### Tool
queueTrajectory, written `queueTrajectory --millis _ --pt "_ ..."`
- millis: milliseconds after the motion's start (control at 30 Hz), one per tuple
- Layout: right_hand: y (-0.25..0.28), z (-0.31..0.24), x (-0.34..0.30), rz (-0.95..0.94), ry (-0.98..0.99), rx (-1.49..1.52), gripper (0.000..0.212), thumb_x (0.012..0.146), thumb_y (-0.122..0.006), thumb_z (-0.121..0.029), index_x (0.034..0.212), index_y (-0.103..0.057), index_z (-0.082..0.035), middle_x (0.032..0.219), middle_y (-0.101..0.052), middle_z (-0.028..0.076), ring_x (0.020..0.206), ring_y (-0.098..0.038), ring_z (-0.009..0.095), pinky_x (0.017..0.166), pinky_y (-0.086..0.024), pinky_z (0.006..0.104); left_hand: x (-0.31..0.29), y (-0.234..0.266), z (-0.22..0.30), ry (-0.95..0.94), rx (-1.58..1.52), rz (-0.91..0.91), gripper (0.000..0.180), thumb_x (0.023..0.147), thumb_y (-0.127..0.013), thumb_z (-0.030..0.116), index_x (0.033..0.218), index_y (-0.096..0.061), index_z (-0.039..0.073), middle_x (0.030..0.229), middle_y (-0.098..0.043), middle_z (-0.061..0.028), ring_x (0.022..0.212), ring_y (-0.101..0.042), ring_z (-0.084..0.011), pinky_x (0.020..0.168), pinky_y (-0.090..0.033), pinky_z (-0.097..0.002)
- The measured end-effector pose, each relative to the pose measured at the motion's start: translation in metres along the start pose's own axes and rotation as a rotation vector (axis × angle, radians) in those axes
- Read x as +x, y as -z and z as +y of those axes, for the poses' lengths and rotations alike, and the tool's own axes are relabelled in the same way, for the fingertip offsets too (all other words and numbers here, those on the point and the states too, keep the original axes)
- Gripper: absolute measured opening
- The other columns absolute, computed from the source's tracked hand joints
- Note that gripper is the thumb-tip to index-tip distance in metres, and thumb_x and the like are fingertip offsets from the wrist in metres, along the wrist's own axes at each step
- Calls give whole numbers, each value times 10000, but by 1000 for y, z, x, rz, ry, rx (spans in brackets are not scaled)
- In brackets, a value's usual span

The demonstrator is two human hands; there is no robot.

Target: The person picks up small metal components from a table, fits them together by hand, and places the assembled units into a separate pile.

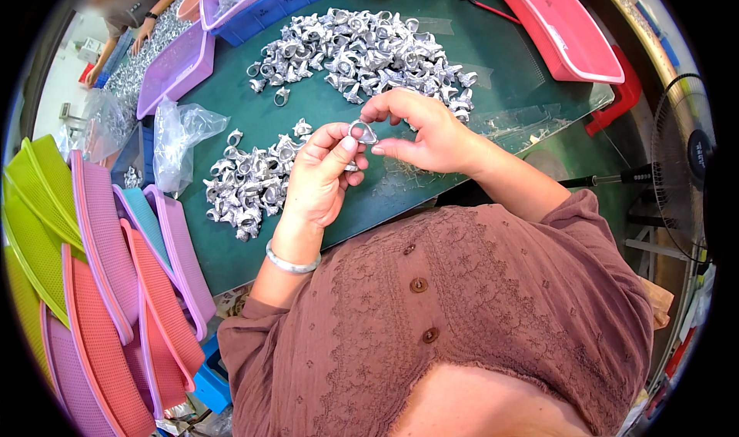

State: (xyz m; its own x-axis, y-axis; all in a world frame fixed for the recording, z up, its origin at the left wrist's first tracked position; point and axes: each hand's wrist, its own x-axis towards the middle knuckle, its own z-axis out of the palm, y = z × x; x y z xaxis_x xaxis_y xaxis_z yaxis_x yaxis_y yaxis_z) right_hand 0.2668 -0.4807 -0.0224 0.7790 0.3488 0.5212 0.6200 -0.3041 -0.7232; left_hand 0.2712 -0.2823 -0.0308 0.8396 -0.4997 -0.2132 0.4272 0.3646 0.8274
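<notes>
A silver-grey metal ring with a pointed head is pinched between the thumb and fingers of my left hand. Another bit of grey metal shows lower down among that hand's fingers. My right hand comes in from the right, thumb and index finger apart on either side of the ring's head; whether they touch it I cannot tell. Beyond my hands lies a large heap of similar metal rings. A smaller heap of rings is left of my left hand. One loose ring lies between the heaps.
Red-handled pliers lie at the back beside a pink basket. Purple and blue baskets line the left back, near a clear plastic bag. Stacked colourful baskets stand at left, a fan at right. Another person works far left.
</notes>
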Motion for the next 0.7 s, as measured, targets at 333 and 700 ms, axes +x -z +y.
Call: queueTrajectory --millis 333,700 --pt "-4 8 -8 -26 -228 423 283 781 -686 -76 1040 -589 -18 903 -606 22 800 -560 93 716 -475 248 -1 -4 -1 -52 69 -3 126 865 -606 102 988 -590 74 882 -604 -13 713 -544 -84 557 -425 -195" --pt "-10 12 -11 24 -277 650 270 790 -657 -16 1045 -570 -13 890 -580 -1 802 -537 76 740 -462 233 -4 -13 0 -123 160 22 202 848 -607 72 1029 -516 65 883 -607 -31 697 -560 -85 548 -428 -202"
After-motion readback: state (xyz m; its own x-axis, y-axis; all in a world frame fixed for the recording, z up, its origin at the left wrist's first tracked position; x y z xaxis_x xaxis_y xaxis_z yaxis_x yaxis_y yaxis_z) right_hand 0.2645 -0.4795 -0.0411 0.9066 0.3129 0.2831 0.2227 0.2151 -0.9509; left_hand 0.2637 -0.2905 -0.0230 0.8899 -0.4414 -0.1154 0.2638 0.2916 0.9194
